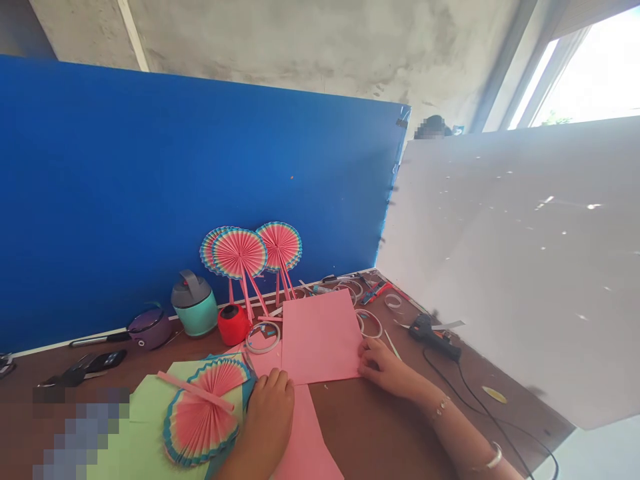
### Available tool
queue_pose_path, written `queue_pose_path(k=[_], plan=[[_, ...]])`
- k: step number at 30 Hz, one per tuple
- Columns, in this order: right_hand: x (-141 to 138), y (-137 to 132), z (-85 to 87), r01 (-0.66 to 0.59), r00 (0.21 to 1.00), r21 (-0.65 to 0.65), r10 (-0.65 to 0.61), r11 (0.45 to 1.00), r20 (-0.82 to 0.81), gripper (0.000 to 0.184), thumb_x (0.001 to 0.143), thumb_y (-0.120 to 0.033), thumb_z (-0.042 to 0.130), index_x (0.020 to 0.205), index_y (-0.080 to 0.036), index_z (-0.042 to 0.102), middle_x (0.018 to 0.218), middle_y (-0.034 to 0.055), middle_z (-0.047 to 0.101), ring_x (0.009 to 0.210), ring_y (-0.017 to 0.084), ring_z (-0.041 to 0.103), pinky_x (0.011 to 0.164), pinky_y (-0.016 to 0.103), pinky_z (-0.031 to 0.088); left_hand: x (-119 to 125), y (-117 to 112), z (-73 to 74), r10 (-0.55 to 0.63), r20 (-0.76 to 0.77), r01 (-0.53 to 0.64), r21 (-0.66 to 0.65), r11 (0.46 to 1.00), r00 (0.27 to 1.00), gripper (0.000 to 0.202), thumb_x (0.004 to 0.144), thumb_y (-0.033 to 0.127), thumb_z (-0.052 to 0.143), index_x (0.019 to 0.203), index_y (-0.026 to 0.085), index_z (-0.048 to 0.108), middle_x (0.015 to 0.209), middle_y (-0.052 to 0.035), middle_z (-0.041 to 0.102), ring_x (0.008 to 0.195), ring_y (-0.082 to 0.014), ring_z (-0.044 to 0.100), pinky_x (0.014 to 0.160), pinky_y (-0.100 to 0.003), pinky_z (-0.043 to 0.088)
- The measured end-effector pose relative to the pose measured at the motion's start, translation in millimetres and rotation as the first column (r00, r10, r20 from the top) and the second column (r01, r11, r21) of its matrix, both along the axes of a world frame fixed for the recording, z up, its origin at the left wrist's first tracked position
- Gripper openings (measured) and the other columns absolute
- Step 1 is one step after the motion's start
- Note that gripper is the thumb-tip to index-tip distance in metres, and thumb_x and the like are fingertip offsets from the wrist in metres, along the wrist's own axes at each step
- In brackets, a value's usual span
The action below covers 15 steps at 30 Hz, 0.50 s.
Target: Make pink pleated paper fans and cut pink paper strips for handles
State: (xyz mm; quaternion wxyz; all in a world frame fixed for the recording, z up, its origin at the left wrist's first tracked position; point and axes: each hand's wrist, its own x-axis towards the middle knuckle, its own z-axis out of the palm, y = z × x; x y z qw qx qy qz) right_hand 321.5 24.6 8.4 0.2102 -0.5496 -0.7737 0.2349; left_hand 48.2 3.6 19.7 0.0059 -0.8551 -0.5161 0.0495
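A square pink sheet of paper (320, 337) is in the middle of the head view. My right hand (383, 370) pinches its right edge near the lower corner. By the sheet's lower left corner is my left hand (270, 407), its fingers curled, with the fingertips hidden from me. More pink paper (305, 440) lies under and beside this hand. Left of it, a pleated pink paper fan (205, 427) with blue edging rests on light green paper (140, 427). A folded pink paper strip (195, 390) crosses the fan.
Finished round paper fans (240, 253) lean against the blue partition (150, 167). A turquoise container (196, 310), a red round object (233, 325), a purple container (150, 328) and tape rolls (264, 338) line the back. A corded glue gun (433, 337) lies right.
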Motion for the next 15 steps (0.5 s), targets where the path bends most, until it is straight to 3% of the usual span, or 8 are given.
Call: queue_pose_path(k=[6, 9, 12, 15], plan=[[1, 3, -2.6, 0.085, 0.996, -0.038, -0.085, 0.996, 0.011, 0.016, 0.073, -0.025, 0.059, 0.06, -0.018, 0.052, 0.092, 0.0043, 0.053, 0.09, 0.02, 0.049, 0.08, 0.033, 0.041, 0, -1, -1.4, -0.003, 0.007, 0.003, 0.013, 1.0, 1.0, 0.03, 0.085, 0.01, 0.039, 0.105, 0.013, 0.061, 0.099, -0.0106, 0.06, 0.094, -0.0239, 0.051, 0.079, -0.038, 0.039], [-1, 3, -2.3, 0.098, 0.995, -0.033, -0.097, 0.995, 0.025, 0.007, 0.069, -0.022, 0.059, 0.066, -0.018, 0.055, 0.086, 0.0033, 0.052, 0.085, 0.02, 0.048, 0.078, 0.033, 0.041, 1, -2, -7.2, 0.009, 0.019, -0.01, 0.04, 0.999, 1.0, 0.035, 0.084, 0.008, 0.041, 0.113, 0.017, 0.058, 0.097, -0.0097, 0.059, 0.092, -0.0236, 0.051, 0.077, -0.036, 0.038], [-2, 2, -1.3, 0.07, 0.998, -0.037, -0.071, 0.997, -0.001, 0.006, 0.073, -0.022, 0.056, 0.068, -0.018, 0.058, 0.087, 0.0038, 0.052, 0.086, 0.019, 0.049, 0.078, 0.033, 0.042, 3, -3, -15.2, 0.023, 0.025, -0.025, 0.082, 0.996, 0.999, 0.046, 0.082, 0.007, 0.044, 0.123, 0.024, 0.052, 0.094, -0.0087, 0.058, 0.089, -0.0235, 0.052, 0.072, -0.034, 0.039], [-2, -1, -0.9, 0.056, 0.998, -0.037, -0.058, 0.998, -0.036, 0.015, 0.078, -0.026, 0.053, 0.068, -0.019, 0.06, 0.094, 0.0048, 0.053, 0.09, 0.019, 0.049, 0.079, 0.033, 0.042, 6, -3, -22.8, 0.035, 0.017, -0.036, 0.109, 0.993, 0.999, 0.046, 0.079, 0.007, 0.049, 0.122, 0.025, 0.054, 0.09, -0.0091, 0.056, 0.086, -0.0243, 0.052, 0.069, -0.033, 0.039]])
